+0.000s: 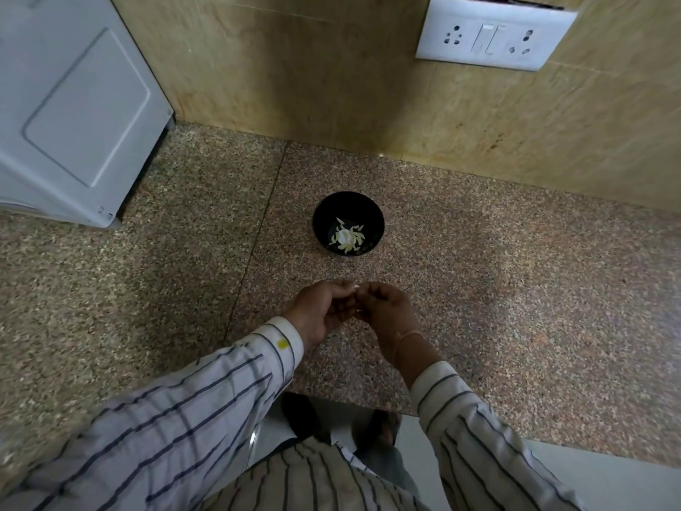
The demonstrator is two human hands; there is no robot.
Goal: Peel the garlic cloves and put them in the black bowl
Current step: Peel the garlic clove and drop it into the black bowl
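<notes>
**Head view.** We see the left hand and the right hand brought together above the speckled countertop. The fingers of both curl inward and meet at the tips. A small pale speck shows between those tips, and we take it to be the garlic clove. Both hands pinch it, and the fingers hide most of it.

**Fault conditions, as we judge them:**
- **Clove slips.** A small, smooth clove held only at the fingertips may shoot out when the skin gives way. It would land on the countertop, short of the bowl.
- **Skin goes into the bowl.** The black bowl holds pale slivers round a rounder white piece. We cannot tell peeled garlic from skin there.
- **Skin is lost.** Pale flakes dropped on the speckled stone would be hard to spot.

**Position.** The clove sits at the far edge of the joined fingertips, on the side facing the bowl. The bowl stands straight ahead of the hands, nearer the wall, apart from them. A white appliance at the left and a socket plate on the wall lie well apart from the work.
</notes>
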